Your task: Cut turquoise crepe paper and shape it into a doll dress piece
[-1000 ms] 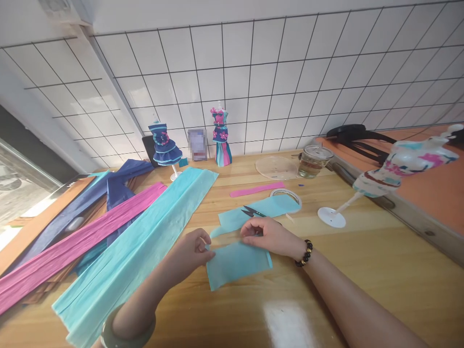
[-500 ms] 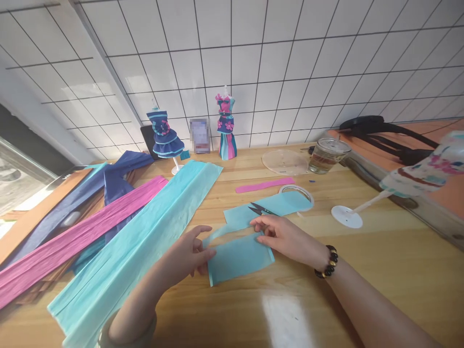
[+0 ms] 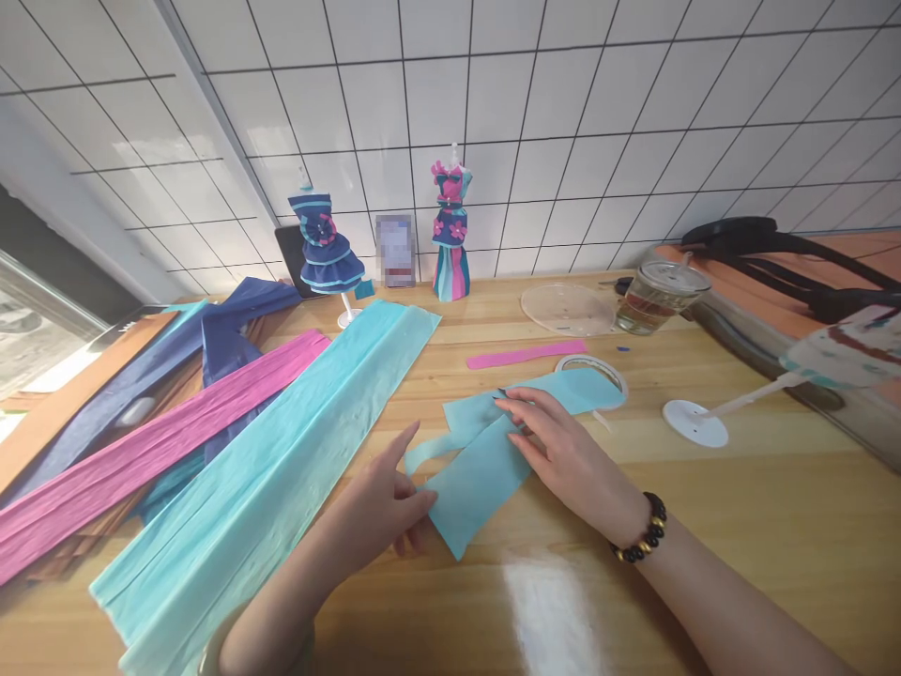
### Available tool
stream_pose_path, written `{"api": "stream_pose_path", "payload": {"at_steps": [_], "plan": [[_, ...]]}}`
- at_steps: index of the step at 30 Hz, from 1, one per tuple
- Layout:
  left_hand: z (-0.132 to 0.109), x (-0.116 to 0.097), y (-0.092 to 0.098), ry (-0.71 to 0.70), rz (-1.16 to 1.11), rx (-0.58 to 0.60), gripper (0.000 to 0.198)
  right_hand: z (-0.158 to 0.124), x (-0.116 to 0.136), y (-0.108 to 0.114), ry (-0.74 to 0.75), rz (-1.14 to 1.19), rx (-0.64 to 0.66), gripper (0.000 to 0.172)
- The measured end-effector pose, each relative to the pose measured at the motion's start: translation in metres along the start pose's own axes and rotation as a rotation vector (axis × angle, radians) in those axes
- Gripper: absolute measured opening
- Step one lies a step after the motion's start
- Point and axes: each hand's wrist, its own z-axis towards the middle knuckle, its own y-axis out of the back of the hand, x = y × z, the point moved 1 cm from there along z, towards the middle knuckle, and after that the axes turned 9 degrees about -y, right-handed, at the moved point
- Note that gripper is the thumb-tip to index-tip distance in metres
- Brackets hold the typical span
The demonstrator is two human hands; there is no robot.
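Observation:
A cut rectangle of light blue crepe paper (image 3: pixel 475 493) lies slanted on the table between my hands. My left hand (image 3: pixel 394 493) pinches its left corner between thumb and curled fingers, the index finger pointing away. Over its upper right end lies my right hand (image 3: pixel 556 441), fingers stretched and a little apart. Behind it is a longer light blue strip (image 3: pixel 581 390), with a narrow curled strip (image 3: pixel 433 451) in front. Scissors, mostly hidden, lie under my right fingers; only dark tips show. A roll of tape (image 3: pixel 619 376) sits partly beneath the longer strip.
Long turquoise crepe paper (image 3: pixel 282 469), a pink length (image 3: pixel 175 422) and dark blue pieces cover the left. Two dressed miniature mannequins (image 3: pixel 450 230) and a phone (image 3: pixel 395 252) stand along the wall. At right are a lidded glass (image 3: pixel 658 299), a pink strip (image 3: pixel 527 354) and a white stand (image 3: pixel 695 422).
The paper rectangle has turned, its right end swinging away from me. My right hand has moved forward over the scissors, and my left index finger has straightened. The view has shifted slightly.

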Motion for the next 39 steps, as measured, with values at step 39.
{"api": "stream_pose_path", "payload": {"at_steps": [39], "plan": [[0.005, 0.005, -0.003, -0.45, 0.457, 0.035, 0.046, -0.041, 0.061, -0.012, -0.172, -0.146, 0.398, 0.02]]}}
